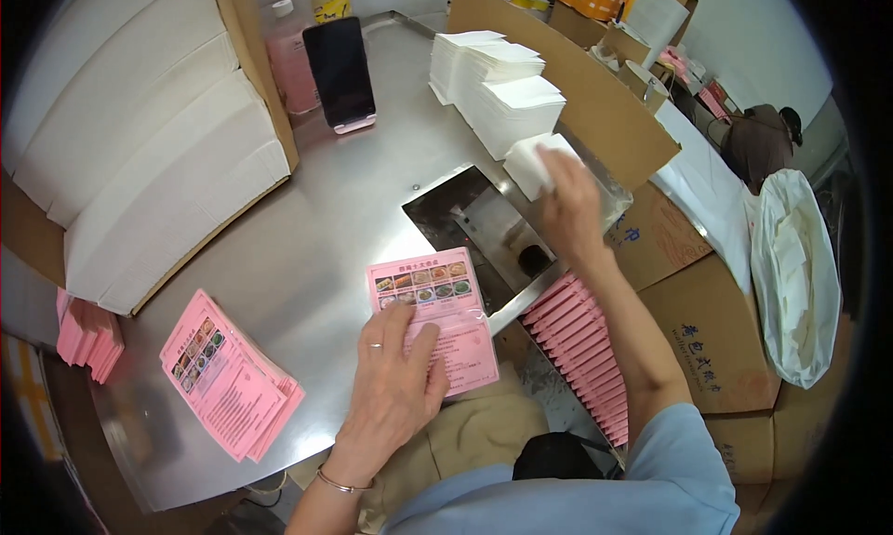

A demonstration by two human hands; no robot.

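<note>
From where I sit, the two hands are well apart. The left hand [395,372] lies palm down on the pink packet [470,349], its fingers and thumb spread over the printed face rather than clamped on an edge. The right hand [572,195] is up and ahead, at the near end of the white tissues [521,102]; it is blurred, so I can't tell whether it has closed on any. Between the hands, the desk [363,209] has a rectangular opening [488,228]. More pink packets lie left of the left hand in a fanned pile [223,381]. I judge the packet light, thin and floppy, its glossy skin apt to slide; I'd take it by a side edge, pressing lightly. The tissues look soft and easily creased, so I'd pinch a small bundle across its folded edges, without squeezing hard.
</note>
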